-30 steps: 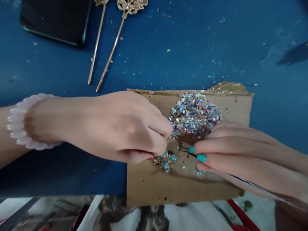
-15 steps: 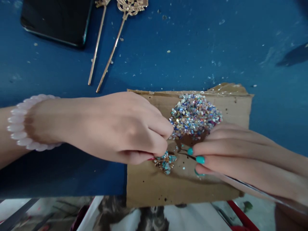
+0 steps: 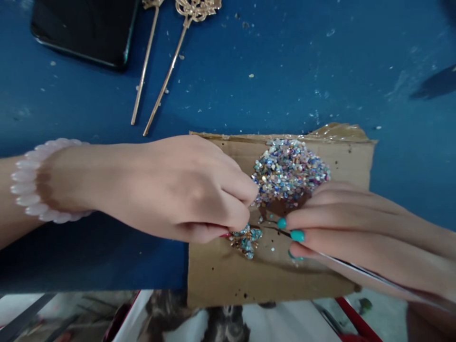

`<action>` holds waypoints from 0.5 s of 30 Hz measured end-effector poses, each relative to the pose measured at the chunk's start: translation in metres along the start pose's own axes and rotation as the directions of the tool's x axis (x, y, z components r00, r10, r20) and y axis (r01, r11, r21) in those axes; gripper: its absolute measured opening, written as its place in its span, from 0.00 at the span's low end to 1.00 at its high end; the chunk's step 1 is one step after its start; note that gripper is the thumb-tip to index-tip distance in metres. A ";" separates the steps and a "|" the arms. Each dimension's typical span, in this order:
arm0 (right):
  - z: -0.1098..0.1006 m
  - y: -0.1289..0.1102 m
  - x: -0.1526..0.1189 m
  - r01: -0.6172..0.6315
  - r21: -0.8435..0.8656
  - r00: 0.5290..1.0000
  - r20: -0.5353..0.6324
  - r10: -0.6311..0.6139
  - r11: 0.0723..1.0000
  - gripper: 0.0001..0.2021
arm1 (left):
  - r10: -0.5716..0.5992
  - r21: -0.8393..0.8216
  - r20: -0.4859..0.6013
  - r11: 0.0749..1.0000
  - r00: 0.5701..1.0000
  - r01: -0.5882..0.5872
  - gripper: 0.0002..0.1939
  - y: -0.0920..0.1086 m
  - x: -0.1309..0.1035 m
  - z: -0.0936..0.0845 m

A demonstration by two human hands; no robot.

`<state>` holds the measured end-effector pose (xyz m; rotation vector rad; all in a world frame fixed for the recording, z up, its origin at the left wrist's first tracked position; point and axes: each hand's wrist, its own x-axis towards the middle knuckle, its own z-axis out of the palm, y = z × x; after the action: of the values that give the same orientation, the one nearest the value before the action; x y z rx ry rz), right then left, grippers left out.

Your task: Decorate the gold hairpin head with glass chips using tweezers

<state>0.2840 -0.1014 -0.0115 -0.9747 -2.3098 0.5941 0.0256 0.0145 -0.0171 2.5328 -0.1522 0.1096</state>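
My left hand (image 3: 192, 190), with a beaded bracelet (image 3: 30, 183) on the wrist, is closed on the edge of a small gold ornament (image 3: 246, 241) set with turquoise chips. It looks like a butterfly; part of it is hidden under my fingers. My right hand (image 3: 342, 228) grips a pair of thin metal tweezers (image 3: 356, 270), their fine tips pointing left just above and beside the ornament. A few loose chips lie near the tips. Behind the fingers sits a pile of shiny multicoloured chips (image 3: 290, 168) on a piece of cardboard (image 3: 221, 280).
Two gold hairpins (image 3: 166, 78) with openwork heads lie on the blue table (image 3: 285, 57) at the upper left. A black phone (image 3: 83, 28) lies beside them. Stray chips dot the tabletop, and the table's front edge runs below the hands.
Almost nothing differs. The tweezers in my right hand have turned very slightly, and the view has shifted a little; my left hand stays on the ornament.
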 end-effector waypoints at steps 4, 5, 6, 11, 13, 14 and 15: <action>0.001 0.000 0.002 -0.028 -0.009 1.000 -0.008 0.028 1.000 0.06 | 0.005 -0.001 -0.005 1.000 1.000 -0.005 0.15 -0.001 0.000 -0.001; 0.001 0.000 0.002 -0.028 -0.008 1.000 -0.012 0.028 1.000 0.06 | 0.003 0.002 -0.003 1.000 1.000 -0.003 0.14 -0.001 0.001 -0.001; 0.001 0.000 0.003 -0.026 -0.005 1.000 -0.013 0.026 1.000 0.06 | 0.004 0.004 -0.001 1.000 1.000 -0.004 0.14 -0.001 0.001 -0.001; 0.001 0.000 0.003 -0.016 -0.018 1.000 -0.007 0.016 1.000 0.07 | 0.011 0.006 -0.005 1.000 1.000 -0.011 0.15 -0.001 0.001 0.000; 0.002 0.001 0.002 0.002 -0.024 1.000 -0.013 -0.003 1.000 0.06 | 0.009 0.003 -0.006 1.000 1.000 -0.009 0.15 -0.001 0.000 0.000; 0.002 0.001 0.001 0.008 -0.025 1.000 -0.015 -0.009 1.000 0.07 | 0.008 0.002 -0.007 1.000 1.000 -0.008 0.16 -0.001 0.000 0.000; 0.002 0.002 0.000 0.020 -0.022 1.000 -0.020 -0.021 1.000 0.07 | 0.007 0.004 -0.007 1.000 1.000 -0.007 0.16 -0.001 0.000 0.000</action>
<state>0.2832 -0.1006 -0.0138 -0.9615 -2.3104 0.5496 0.0256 0.0153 -0.0179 2.5355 -0.1584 0.1217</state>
